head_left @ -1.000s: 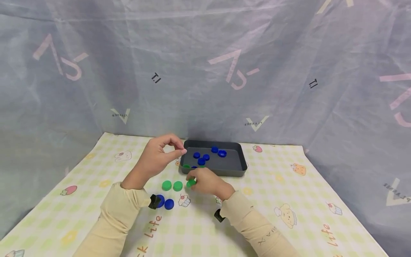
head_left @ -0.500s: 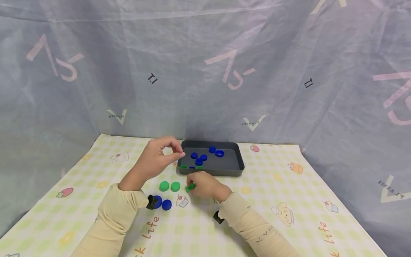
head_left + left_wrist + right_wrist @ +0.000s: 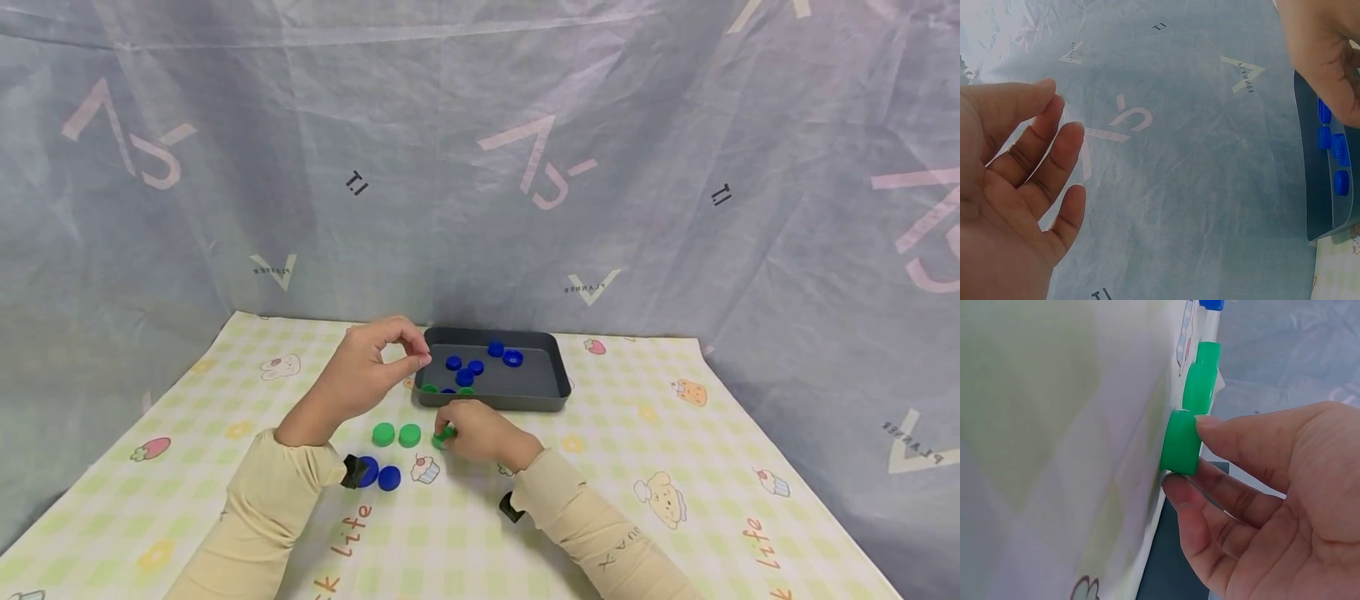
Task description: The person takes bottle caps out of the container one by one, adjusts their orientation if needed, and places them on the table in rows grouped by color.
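My right hand (image 3: 480, 432) is low over the cloth in front of the tray, gripping a green bottle cap (image 3: 1181, 442) between thumb and fingers. In the right wrist view the cap's lower edge is right at the cloth. Left of it stand two more green caps (image 3: 409, 435) in a row. Nearer to me lie two blue caps (image 3: 389, 478), one partly hidden by the black wrist strap. My left hand (image 3: 382, 367) hovers beside the tray's left end with nothing in it; its thumb and index fingertips meet, other fingers loosely bent (image 3: 1063, 162).
A dark grey tray (image 3: 517, 402) stands at the back of the table, holding several blue caps (image 3: 465, 377) and a few green ones (image 3: 429, 389) along its near wall. The checked tablecloth (image 3: 600, 517) bears printed cartoons. A grey curtain (image 3: 480, 250) hangs behind.
My right hand has come down slightly toward me with the green cap, lowering it to the cloth in line with the other two. The left hand stays put; the head view shifted slightly.
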`<state>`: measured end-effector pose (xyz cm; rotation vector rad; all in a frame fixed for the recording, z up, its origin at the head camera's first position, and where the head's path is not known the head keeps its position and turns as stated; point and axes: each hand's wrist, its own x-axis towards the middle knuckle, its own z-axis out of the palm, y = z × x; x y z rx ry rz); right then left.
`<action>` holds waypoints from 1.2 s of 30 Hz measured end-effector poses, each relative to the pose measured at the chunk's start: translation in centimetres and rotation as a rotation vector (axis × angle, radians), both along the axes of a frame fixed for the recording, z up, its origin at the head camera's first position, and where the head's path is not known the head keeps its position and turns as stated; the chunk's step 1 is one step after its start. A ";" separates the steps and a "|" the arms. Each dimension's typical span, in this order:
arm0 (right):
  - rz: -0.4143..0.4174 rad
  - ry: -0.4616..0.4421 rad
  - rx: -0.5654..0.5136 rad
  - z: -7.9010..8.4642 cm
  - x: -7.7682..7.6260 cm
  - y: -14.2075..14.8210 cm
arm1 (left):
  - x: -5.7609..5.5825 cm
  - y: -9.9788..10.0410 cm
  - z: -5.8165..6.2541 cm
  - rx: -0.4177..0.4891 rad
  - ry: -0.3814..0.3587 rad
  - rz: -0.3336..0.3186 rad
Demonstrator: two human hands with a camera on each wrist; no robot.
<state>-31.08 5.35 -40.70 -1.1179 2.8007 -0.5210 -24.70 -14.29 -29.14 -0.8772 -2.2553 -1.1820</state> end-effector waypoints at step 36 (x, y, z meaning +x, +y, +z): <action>0.018 0.021 -0.100 3.2 -0.5 2.7 | -0.1 0.8 -0.6 -0.089 0.024 -0.010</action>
